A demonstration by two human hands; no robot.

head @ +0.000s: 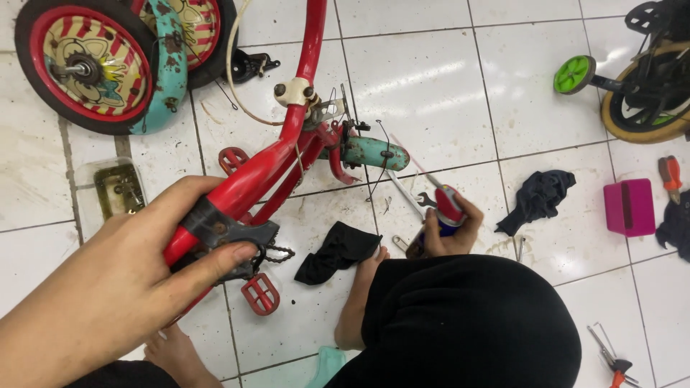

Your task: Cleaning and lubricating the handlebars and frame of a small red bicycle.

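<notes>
In the head view, the left hand (136, 266) is closed around the near end of the red bicycle frame (273, 158), at the black crank part where the chain (277, 253) hangs. The thumb presses on top of this black part and the fingers wrap under the tube, so the frame sits inside the hand and goes away from it toward the far side, up to the white fitting and the red tube above. A red pedal (260, 293) is just below the thumb, and a second red pedal (231, 158) shows beside the frame on the far left of it.

The right hand (449, 233) is closed around a spray can (440, 219) with a red cap, to the right of the frame and well apart from the left hand. The can's thin straw points toward the far left, in direction of the teal tube (374, 153) of the bicycle. A wrench (406, 194) lies on the white tile floor (431, 79) just beside the can. Between the two hands a black cloth (338, 250) lies on the floor. The rear wheel (90, 65) with a teal fender is at the far left
</notes>
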